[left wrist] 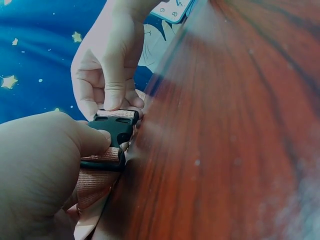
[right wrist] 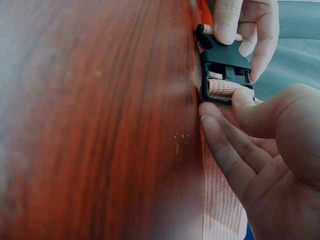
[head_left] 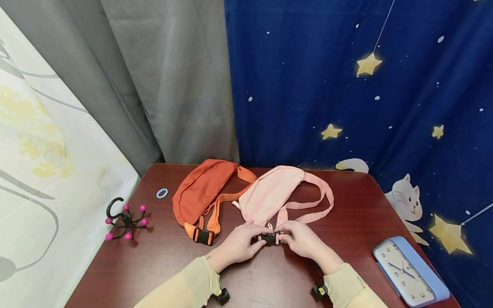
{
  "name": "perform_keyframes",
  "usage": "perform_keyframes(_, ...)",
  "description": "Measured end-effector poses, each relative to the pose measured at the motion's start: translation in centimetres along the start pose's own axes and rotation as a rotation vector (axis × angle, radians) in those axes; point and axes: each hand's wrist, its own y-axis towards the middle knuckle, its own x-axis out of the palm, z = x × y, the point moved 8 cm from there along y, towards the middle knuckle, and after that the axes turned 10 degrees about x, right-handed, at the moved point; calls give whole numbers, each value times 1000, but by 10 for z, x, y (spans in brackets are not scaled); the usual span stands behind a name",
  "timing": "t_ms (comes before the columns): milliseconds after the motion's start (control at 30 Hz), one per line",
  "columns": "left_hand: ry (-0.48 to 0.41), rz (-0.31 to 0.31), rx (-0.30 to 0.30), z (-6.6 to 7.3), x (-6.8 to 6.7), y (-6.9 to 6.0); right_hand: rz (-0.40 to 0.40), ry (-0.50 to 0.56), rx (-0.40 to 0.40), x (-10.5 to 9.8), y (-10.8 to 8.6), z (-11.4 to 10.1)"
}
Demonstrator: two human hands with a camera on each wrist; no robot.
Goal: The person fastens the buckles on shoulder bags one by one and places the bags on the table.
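A pale pink waist bag (head_left: 271,192) lies near the middle of the table, its strap looped to the right. At its near end, both hands hold the black side-release buckle (head_left: 271,239). My left hand (head_left: 239,243) pinches one half, the thumb on top of the black plastic (left wrist: 116,127). The other half is pinched by my right hand (head_left: 302,240), thumb on the pink webbing (right wrist: 222,89) where it loops through the end bar. Both halves sit in line, one inside the other; whether they are fully latched I cannot tell.
Left of the pink bag lies an orange waist bag (head_left: 202,188) with its black buckle (head_left: 203,236) fastened. A light blue ring (head_left: 162,193) and a black massager with pink tips (head_left: 127,220) are at the left. A blue clock (head_left: 410,271) stands at the right edge.
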Motion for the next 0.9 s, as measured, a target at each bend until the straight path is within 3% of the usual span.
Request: perform_keyframes(900, -10, 0, 10, -1, 1, 0, -55, 88, 99, 6, 0, 5)
